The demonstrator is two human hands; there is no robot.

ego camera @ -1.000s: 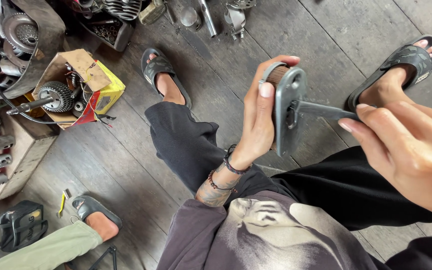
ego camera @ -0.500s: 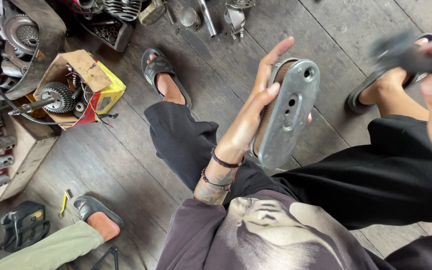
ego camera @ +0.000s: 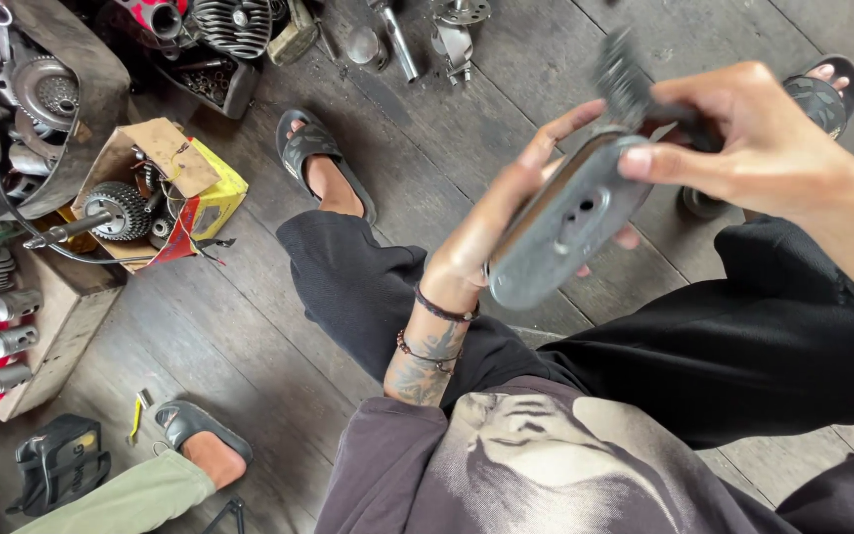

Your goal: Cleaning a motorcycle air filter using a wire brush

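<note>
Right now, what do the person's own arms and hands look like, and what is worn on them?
Both hands are bare, without gloves. The left hand has two dark bracelets at the wrist, one a thin band, one beaded, and a dark tattoo on the forearm below them. A dark purple-grey sleeve starts near the elbow. The right hand shows no rings or bands; its forearm is bare to the frame edge.

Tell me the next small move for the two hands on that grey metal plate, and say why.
Probably steady the tool before pressing on. The left hand cradles the grey metal plate from behind, tilted, while the right hand holds a dark tool at the plate's upper edge. The tool is blurred, so it looks not yet seated; whether it meets the plate's holes cannot be told.
</note>
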